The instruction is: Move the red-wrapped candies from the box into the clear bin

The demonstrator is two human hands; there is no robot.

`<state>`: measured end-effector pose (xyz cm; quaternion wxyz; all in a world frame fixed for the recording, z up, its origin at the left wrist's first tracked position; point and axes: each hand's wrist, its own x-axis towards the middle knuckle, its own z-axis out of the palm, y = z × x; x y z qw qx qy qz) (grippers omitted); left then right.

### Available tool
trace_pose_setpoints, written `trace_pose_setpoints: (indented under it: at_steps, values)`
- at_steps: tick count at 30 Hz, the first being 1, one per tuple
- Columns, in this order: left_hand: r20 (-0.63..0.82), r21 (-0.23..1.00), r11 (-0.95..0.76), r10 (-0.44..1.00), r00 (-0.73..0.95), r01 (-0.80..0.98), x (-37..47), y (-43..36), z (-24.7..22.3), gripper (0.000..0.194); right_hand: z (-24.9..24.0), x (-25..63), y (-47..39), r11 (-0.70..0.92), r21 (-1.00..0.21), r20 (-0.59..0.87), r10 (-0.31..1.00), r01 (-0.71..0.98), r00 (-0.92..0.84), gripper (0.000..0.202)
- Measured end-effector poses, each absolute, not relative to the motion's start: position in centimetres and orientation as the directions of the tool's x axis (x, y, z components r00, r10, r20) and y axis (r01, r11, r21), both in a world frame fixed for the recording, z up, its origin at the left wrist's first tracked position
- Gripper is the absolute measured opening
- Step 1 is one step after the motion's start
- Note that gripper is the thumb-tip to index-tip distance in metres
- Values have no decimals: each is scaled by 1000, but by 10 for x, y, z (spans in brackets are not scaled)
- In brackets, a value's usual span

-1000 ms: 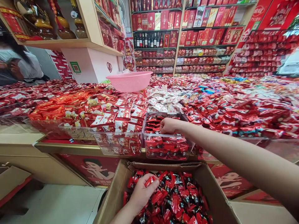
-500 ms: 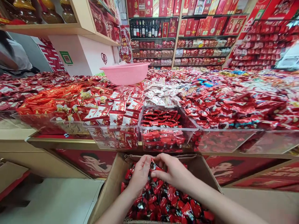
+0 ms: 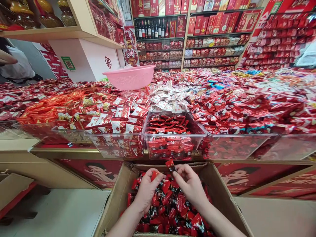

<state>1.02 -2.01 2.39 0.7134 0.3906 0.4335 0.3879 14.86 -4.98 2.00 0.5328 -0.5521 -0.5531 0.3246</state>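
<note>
Over an open cardboard box [image 3: 223,192] full of loose red-and-black wrapped candies [image 3: 170,210], both my hands are at work. My left hand [image 3: 148,189] is closed, with a red candy wrapper [image 3: 155,174] showing between thumb and fingers. My right hand [image 3: 191,184] pinches a small red-and-black wrapped candy [image 3: 170,165], which sticks up above the fingertips. The two hands are a little apart. Just beyond the box stands a clear plastic bin [image 3: 199,135] with similar candies stacked in rows [image 3: 170,149].
Clear bins heaped with white-and-red packets [image 3: 120,126], orange-red packets [image 3: 44,113] and red packets [image 3: 229,115] line the counter. A pink basket [image 3: 130,77] rests on the heap. Shelves with bottles [image 3: 150,29] stand behind. A person [image 3: 17,62] is at the far left.
My hands were close together over the box; they have moved slightly apart. The candy in my right hand is now raised and visible, and a wrapper shows in my left.
</note>
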Motion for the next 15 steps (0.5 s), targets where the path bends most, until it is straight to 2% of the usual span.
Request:
trace_pose_setpoints:
  at_steps: [2,5,7,11,13,15]
  values:
    - [-272,922,338,912,307,-187,10,-20,23,26,21,147,-54,320,-847,377,924,425,56,5]
    - [-257,940,311,914,313,-138,10,-21,23,23,26,147,-61,420,-768,397,904,483,-156,10]
    - [-271,931,333,905,328,-150,9,-21,23,20,28,149,-62,385,-820,336,923,424,-190,8]
    - [-278,867,422,851,446,-264,2,-20,20,19,37,155,-57,159,-950,135,985,268,-105,12]
    - [-283,819,482,811,512,-311,-1,-21,20,20,50,158,-53,87,-970,56,989,228,-139,12]
    - [-265,772,518,788,555,-368,-3,-23,22,17,70,160,-48,93,-965,43,979,245,-201,9]
